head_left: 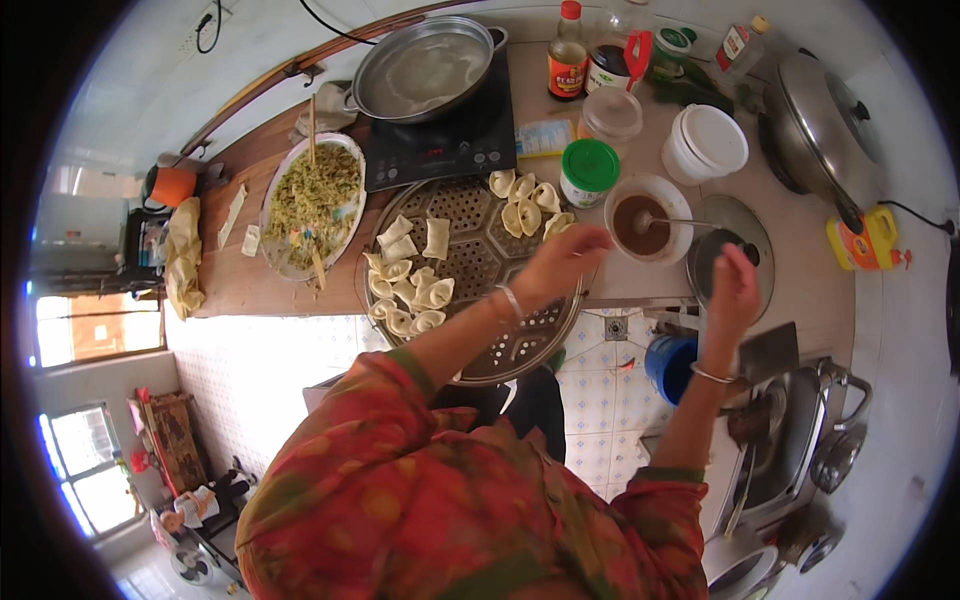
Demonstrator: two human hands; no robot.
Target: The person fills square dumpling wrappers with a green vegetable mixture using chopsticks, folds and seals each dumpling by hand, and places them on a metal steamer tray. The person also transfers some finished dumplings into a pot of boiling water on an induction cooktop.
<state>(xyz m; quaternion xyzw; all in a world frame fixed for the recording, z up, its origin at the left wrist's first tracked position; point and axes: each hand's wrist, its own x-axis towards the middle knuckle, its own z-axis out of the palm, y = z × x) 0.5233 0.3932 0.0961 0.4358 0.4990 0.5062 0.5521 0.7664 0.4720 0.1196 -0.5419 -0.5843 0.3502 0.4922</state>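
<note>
My left hand (566, 259) is over the right side of a perforated metal steamer tray (517, 330), just left of a white bowl (611, 195) of brown sauce. A metal spoon (686, 222) rests in the bowl. Blurred fingers reach toward the bowl's rim, with nothing visible in them. To the right, my right hand (735, 289) is raised over a glass pot lid (763, 225); it too is blurred and appears to hold nothing. Folded dumplings (528, 217) sit at the tray's upper right. More dumplings (409, 292) and folded wrappers (436, 238) are at its left.
An oval dish (361, 176) of chopped filling holds chopsticks (312, 127). Behind the tray, a pot of cloudy liquid (424, 71) stands on an induction cooker (439, 154). A green-lidded tub (590, 172), white bucket (705, 142), sauce bottle (568, 56) and lidded wok (821, 127) surround the bowl.
</note>
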